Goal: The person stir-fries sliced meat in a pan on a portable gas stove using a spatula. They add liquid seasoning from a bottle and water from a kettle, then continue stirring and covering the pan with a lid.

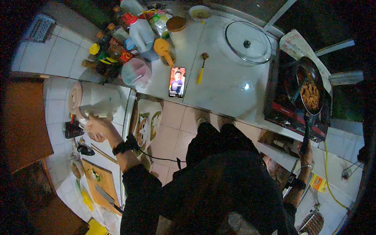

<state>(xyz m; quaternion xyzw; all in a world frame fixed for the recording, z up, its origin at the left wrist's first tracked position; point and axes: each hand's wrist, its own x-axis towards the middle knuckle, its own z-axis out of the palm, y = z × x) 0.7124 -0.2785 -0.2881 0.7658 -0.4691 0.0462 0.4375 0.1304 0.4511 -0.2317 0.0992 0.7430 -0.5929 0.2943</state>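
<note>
My right hand [306, 152] grips the dark handle of a wok [301, 63] at the right, which is tilted over a gas stove [282, 110]. Browned pieces of food [311, 94] and a teal-coloured spatula [299, 91] lie in the wok. On the left, my left hand [95, 126] is at a pale, round-based dish or bowl [77, 98], seen edge-on above the side counter; its fingers are blurred, and how they hold it is not clear. Between my hands, a lit phone [177, 82] and a yellow-handled spoon [200, 73] lie on the counter.
A glass lid [248, 42] lies near the stove. Bottles, a white jug [141, 33] and a lidded jar [176, 28] crowd the back left. A knife [105, 195] and chopped greens rest on a wooden cutting board [88, 167]. A yellow hose [326, 173] runs down the right side.
</note>
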